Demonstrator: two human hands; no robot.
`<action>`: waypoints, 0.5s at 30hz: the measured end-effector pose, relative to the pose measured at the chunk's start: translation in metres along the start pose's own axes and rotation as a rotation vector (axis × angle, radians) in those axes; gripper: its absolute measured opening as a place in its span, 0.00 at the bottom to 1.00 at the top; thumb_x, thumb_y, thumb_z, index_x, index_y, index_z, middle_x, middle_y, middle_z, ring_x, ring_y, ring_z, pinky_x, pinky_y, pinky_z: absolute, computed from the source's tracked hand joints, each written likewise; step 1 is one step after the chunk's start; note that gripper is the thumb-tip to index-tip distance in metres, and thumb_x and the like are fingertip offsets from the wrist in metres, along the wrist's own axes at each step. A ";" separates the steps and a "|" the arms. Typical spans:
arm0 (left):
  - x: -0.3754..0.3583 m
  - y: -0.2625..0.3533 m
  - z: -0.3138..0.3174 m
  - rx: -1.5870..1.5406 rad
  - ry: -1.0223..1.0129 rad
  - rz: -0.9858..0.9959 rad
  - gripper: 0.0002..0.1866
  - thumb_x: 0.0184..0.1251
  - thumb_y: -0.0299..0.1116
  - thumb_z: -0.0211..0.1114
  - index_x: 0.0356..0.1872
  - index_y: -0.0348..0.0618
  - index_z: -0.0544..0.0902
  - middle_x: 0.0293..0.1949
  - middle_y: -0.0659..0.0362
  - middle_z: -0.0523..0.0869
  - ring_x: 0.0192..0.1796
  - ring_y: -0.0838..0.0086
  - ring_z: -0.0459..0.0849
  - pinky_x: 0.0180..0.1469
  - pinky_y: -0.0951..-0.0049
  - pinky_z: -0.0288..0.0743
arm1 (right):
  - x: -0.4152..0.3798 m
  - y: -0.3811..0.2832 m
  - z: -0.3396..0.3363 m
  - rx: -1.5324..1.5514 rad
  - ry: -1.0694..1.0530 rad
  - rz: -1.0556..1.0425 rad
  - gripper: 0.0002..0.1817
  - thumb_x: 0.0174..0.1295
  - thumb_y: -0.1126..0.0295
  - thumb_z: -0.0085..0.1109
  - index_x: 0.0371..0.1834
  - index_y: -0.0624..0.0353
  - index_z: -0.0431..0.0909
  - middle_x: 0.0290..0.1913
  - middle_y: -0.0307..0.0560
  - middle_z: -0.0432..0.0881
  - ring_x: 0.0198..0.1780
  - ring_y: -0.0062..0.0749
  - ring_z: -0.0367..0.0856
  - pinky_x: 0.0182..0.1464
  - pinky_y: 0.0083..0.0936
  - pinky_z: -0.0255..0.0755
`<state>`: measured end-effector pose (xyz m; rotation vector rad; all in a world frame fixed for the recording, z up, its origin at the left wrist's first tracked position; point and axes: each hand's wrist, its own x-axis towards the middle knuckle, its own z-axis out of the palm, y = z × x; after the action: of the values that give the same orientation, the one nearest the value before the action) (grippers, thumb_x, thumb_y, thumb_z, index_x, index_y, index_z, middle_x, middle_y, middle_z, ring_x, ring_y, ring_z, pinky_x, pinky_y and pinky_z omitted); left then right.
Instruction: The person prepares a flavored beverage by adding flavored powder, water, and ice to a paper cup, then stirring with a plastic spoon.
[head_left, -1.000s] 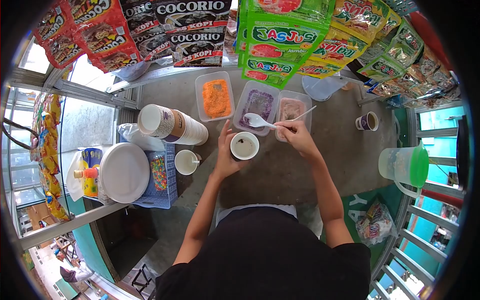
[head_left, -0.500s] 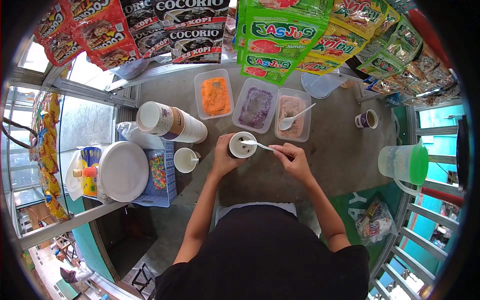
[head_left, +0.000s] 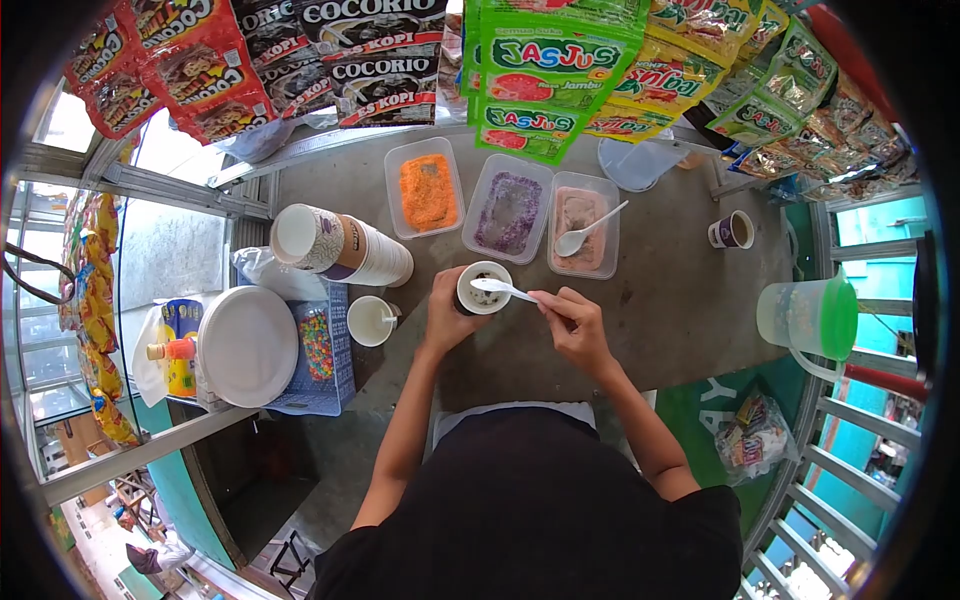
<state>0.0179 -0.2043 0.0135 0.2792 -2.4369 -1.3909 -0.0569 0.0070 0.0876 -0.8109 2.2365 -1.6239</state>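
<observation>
My left hand (head_left: 452,312) is wrapped round a paper cup (head_left: 487,308) with a white inside and dark bits in it. Between the fingers of my right hand (head_left: 573,325) is the handle of a white plastic spoon (head_left: 515,291), its bowl inside the cup's mouth. Beyond the cup stand three clear tubs: one with orange powder (head_left: 430,195), one with purple grains (head_left: 509,212), and one with pinkish powder (head_left: 583,212). A second white spoon (head_left: 577,240) rests in the pinkish tub.
On the left are a leaning stack of paper cups (head_left: 350,245), a white cup (head_left: 370,321), a blue basket (head_left: 335,370) and a round white lid (head_left: 248,346). To the right stand a small filled cup (head_left: 737,231) and a green-lidded pitcher (head_left: 800,316). Drink sachets (head_left: 560,60) hang overhead.
The spoon's bowl has shifted slightly left within the cup, and my right hand has moved a little left with it. My left hand still holds the cup.
</observation>
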 end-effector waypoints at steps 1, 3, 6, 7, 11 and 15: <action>0.000 0.000 0.000 0.002 0.001 0.001 0.34 0.36 0.32 0.83 0.52 0.41 0.80 0.49 0.52 0.83 0.55 0.59 0.80 0.58 0.62 0.74 | -0.001 -0.001 0.001 -0.002 0.024 -0.002 0.15 0.60 0.83 0.59 0.49 0.60 0.84 0.23 0.43 0.65 0.22 0.26 0.64 0.25 0.24 0.59; -0.002 -0.001 0.000 0.003 -0.001 0.003 0.34 0.36 0.32 0.83 0.52 0.40 0.80 0.49 0.52 0.83 0.55 0.59 0.80 0.58 0.62 0.74 | -0.004 0.006 0.004 -0.044 0.010 -0.009 0.15 0.60 0.83 0.59 0.49 0.60 0.84 0.23 0.45 0.66 0.22 0.28 0.65 0.25 0.25 0.60; 0.000 0.001 0.002 -0.011 -0.001 -0.008 0.34 0.36 0.32 0.83 0.52 0.40 0.80 0.49 0.52 0.83 0.55 0.59 0.80 0.58 0.62 0.74 | -0.006 -0.002 0.002 -0.101 0.016 -0.071 0.16 0.59 0.83 0.59 0.50 0.59 0.83 0.24 0.47 0.68 0.22 0.33 0.68 0.26 0.27 0.63; -0.001 0.001 0.001 -0.012 -0.006 -0.015 0.34 0.36 0.33 0.83 0.52 0.40 0.80 0.49 0.52 0.83 0.55 0.59 0.80 0.58 0.62 0.74 | -0.008 -0.007 0.002 -0.104 0.034 -0.119 0.17 0.59 0.83 0.59 0.51 0.58 0.83 0.24 0.48 0.69 0.22 0.35 0.70 0.26 0.28 0.65; 0.001 -0.001 0.002 -0.006 -0.006 0.024 0.34 0.37 0.33 0.83 0.52 0.40 0.80 0.49 0.51 0.83 0.55 0.59 0.80 0.58 0.62 0.74 | -0.022 0.013 0.004 -0.259 0.004 -0.111 0.17 0.58 0.82 0.59 0.51 0.57 0.83 0.25 0.47 0.72 0.23 0.38 0.73 0.27 0.30 0.67; -0.001 0.002 0.001 0.028 -0.009 0.020 0.33 0.37 0.33 0.83 0.51 0.40 0.81 0.49 0.51 0.83 0.54 0.58 0.80 0.58 0.61 0.73 | -0.022 0.006 0.002 -0.270 0.040 -0.148 0.20 0.57 0.84 0.57 0.52 0.56 0.82 0.26 0.46 0.73 0.24 0.39 0.74 0.28 0.29 0.68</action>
<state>0.0183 -0.2025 0.0144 0.2549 -2.4608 -1.3536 -0.0395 0.0194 0.0785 -1.0422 2.5137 -1.4262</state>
